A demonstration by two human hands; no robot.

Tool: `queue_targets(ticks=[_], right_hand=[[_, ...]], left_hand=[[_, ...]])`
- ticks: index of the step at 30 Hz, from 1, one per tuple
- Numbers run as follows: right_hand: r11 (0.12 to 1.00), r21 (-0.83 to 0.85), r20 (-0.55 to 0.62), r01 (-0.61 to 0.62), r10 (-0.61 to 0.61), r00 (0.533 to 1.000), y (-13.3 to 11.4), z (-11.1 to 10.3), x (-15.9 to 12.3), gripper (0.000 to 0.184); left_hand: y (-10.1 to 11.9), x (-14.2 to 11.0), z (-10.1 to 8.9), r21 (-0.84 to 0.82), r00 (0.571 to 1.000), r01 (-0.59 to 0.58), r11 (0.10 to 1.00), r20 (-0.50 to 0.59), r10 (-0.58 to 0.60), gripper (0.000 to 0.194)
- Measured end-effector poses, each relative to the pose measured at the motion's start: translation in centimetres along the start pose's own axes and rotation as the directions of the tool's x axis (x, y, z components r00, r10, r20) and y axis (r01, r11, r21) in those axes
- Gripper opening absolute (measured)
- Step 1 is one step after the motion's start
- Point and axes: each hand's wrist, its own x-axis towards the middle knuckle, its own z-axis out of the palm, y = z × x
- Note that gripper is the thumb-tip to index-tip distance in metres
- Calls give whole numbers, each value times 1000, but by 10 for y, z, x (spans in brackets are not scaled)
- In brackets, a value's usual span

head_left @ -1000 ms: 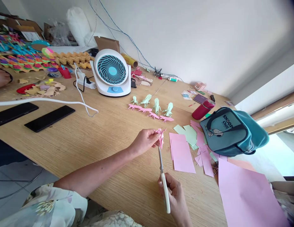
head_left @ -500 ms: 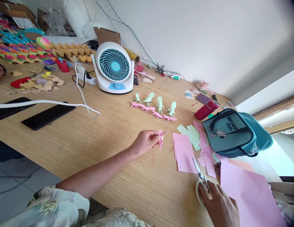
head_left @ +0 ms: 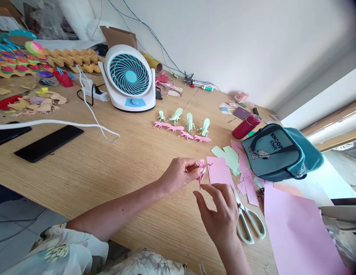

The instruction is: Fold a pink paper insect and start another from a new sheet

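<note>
Between the thumb and fingers of my left hand [head_left: 178, 173] is a small pink origami figure [head_left: 202, 171] with thin pointed limbs. My right hand [head_left: 219, 210] is just below and to the right of it, thumb and fingers apart and holding nothing. White-handled scissors [head_left: 249, 223] lie on the table beside my right hand, their blades partly hidden behind it. Behind my right hand sits a stack of pink paper rectangles [head_left: 219, 170]. Farther back stand several pink origami figures [head_left: 187, 134] in a row, with several pale green origami figures [head_left: 189, 122] behind them.
Green paper pieces [head_left: 231, 157] and pink scraps lie near a teal bag [head_left: 277, 152] and a red bottle [head_left: 246, 126]. A large pink sheet [head_left: 295, 225] covers the right side. A white fan [head_left: 129, 78], a cable and a black phone [head_left: 48, 143] are on the left.
My right hand has let go of the scissors, leaving them on the table, and has moved left towards the pink origami figure. My left hand still holds that figure.
</note>
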Motion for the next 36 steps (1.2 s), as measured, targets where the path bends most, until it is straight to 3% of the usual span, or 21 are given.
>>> queue_targets(ticks=[3, 9, 17, 20, 22, 26, 29, 32, 36], right_hand=[[1000, -10, -42, -17, 17, 999, -1, 8, 6, 11], [976, 174, -23, -131, 137, 990, 5, 8, 6, 7], [934, 254, -37, -252, 270, 962, 12, 8, -1, 14], [907, 311, 24, -282, 289, 957, 18, 11, -6, 24], [832, 400, 125, -383, 365, 923, 21, 15, -7, 22], [531, 562, 411, -634, 486, 771, 23, 26, -9, 22], [380, 596, 495, -707, 520, 697, 24, 33, -11, 29], [351, 596, 498, -722, 543, 676, 26, 37, -14, 31], [432, 530, 499, -730, 536, 681, 31, 39, -19, 31]], left_hand=[[3, -3, -1, -9, 1000, 2, 1000, 8, -2, 32], [-1, -2, -2, -17, 1000, -7, 1000, -4, 7, 33], [-13, 0, 1, -81, 999, 44, 996, 10, -43, 34], [-18, 1, 3, -96, 998, 61, 994, 15, -60, 34], [-21, 1, 4, -99, 997, 69, 993, 30, -66, 34], [-25, 0, 7, -47, 997, 58, 997, 61, -55, 32], [-29, -1, 10, -60, 996, 57, 997, 68, -53, 28], [-33, -2, 11, -145, 989, 118, 982, 108, -102, 22], [-36, -3, 11, -233, 972, 209, 950, 154, -176, 19]])
